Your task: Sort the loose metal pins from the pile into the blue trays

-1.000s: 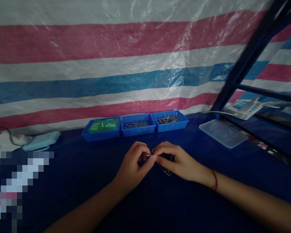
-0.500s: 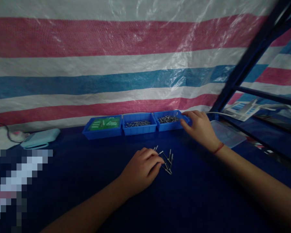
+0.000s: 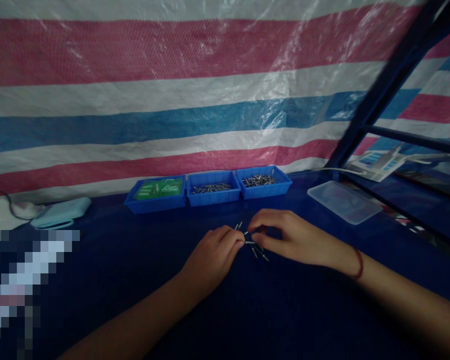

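Note:
Several silvery blind rivets (image 3: 261, 251) lie in a loose pile on the dark blue table. My left hand (image 3: 216, 250) is closed at the pile's left side, thumb and forefinger pinching a blind rivet (image 3: 249, 243) that points to the right. From the other side my right hand (image 3: 285, 235) curves over the pile, its thumb and forefinger tips slightly apart close to the left fingertips. I make out nothing held between them. Behind the hands stand a blue bin of rivets (image 3: 260, 181) and a middle blue bin of similar metal pieces (image 3: 213, 189).
A third blue bin (image 3: 155, 204) at the left holds a green packet (image 3: 159, 188). Rightward lie a clear plastic lid (image 3: 343, 201) and a white device with a cable (image 3: 377, 164) by a dark metal frame (image 3: 388, 87). A light blue case (image 3: 62, 212) lies far left. Striped sheeting hangs behind.
My right hand has come from the right-hand bin down and left to the rivet pile, beside my left hand. A rivet now sticks out of my left fingers.

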`<state>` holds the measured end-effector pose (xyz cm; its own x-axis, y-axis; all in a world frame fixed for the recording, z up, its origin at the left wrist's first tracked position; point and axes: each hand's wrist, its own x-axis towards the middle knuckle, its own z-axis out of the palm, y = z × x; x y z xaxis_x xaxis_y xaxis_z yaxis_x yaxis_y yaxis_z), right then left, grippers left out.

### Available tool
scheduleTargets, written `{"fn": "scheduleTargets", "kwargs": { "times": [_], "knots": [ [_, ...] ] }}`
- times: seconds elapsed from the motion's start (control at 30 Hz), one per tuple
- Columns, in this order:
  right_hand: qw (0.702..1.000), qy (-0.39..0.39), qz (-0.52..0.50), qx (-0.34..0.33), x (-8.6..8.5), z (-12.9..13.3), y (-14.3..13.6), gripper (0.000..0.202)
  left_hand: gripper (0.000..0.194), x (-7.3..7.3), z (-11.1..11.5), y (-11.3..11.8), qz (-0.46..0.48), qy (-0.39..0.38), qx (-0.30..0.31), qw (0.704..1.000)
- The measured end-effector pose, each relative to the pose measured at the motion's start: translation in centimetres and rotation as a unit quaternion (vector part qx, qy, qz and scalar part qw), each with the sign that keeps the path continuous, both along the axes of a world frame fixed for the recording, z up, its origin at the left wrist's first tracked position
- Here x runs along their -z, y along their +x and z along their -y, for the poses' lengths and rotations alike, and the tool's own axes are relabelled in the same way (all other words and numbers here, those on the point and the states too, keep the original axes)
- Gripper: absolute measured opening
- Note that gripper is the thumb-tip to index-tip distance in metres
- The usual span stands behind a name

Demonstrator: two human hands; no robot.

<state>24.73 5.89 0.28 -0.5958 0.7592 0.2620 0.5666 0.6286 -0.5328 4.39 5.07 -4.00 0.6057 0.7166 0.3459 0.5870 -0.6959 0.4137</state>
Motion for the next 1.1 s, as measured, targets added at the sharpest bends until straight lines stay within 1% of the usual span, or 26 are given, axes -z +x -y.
{"fn": "scheduleTargets", "kwargs": {
  "times": [0.07,0.17,0.27,0.4,0.57,0.83,1.1],
  "knots": [
    [0.999,0.008,0.038,-0.018,0.3,0.9,-0.8,0.013,0.013,0.0,-0.1,-0.2,0.062,-0.015,-0.004,0.998],
    [0.997,0.026,0.070,0.002,1.0,1.5,-1.5,0.015,0.009,-0.1,-0.1,-0.4,0.130,-0.023,-0.016,0.991],
    [1.000,0.013,0.028,0.007,1.5,1.5,-1.8,0.013,0.008,-0.2,-0.1,-0.4,0.167,-0.037,-0.043,0.984],
    [1.000,-0.001,-0.020,0.010,1.6,1.5,-2.1,0.014,0.015,-0.3,-0.2,-0.4,0.208,-0.073,-0.074,0.973],
    [0.999,-0.016,-0.038,0.011,1.5,1.5,-2.3,0.014,0.006,-0.5,-0.2,-0.5,0.205,-0.080,-0.078,0.972],
    [0.996,-0.015,-0.080,0.021,1.9,1.5,-2.4,0.015,0.007,-0.4,-0.3,-0.5,0.207,-0.086,-0.069,0.972],
    [0.996,-0.005,-0.081,0.023,2.2,1.4,-2.3,0.014,0.009,-0.4,-0.2,-0.5,0.202,-0.086,-0.057,0.974]
  ]
}}
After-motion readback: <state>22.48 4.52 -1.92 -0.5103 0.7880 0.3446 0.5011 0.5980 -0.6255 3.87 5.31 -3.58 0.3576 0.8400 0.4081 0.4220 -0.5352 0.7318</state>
